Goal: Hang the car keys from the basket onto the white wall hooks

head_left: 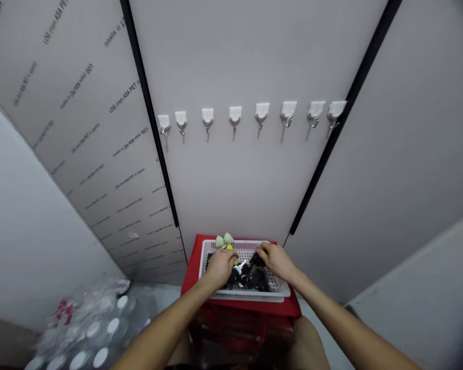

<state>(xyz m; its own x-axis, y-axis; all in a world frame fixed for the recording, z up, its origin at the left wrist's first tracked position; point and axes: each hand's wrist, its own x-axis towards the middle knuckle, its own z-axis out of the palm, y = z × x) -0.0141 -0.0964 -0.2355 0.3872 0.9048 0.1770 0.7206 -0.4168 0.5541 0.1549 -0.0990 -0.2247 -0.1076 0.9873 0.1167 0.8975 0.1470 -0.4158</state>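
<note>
Pale wall panel [231,180] with a row of eight hooks [235,114]; below, red surface [191,273] bearing a white basket [247,295].
At the basket, the left hand [220,267] is over the left part and the right hand [277,259] over the right part, apart from each other. Small dark items [256,279] lie mostly between them, near the fingers. Whether either hand grips something, I cannot tell.

The place was a tight indoor corner, of a home or a storeroom, which could not be told for certain. Behind the red stool [192,265] rose pale flat panels [231,180] with long black strips [149,110] and a row of white hooks [235,112]; left of the stool stood a print-covered panel [100,118] and, lower down, white-capped bottles [113,326] in clear wrap [98,303]
</note>
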